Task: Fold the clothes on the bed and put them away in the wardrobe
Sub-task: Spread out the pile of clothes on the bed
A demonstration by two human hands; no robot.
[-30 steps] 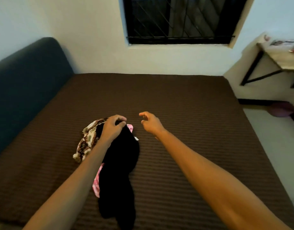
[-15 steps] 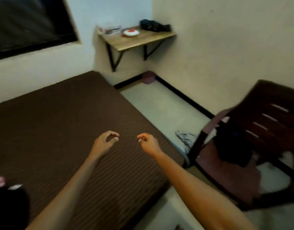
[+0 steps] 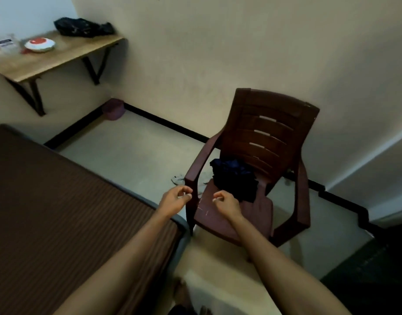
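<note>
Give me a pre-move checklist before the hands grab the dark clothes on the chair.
1. Left hand free: ok, fingers loosely curled, holding nothing.
2. Right hand free: ok, loosely curled, empty.
3. Dark clothes within view: ok, bunched on the seat of the chair, just beyond the right hand.
4. Path to the pile unobstructed: ok, nothing lies between hands and pile.
5. Bed has room for folding: ok, the visible part is bare.
6. Number of garments in the pile: cannot tell, too dark and bunched.
</note>
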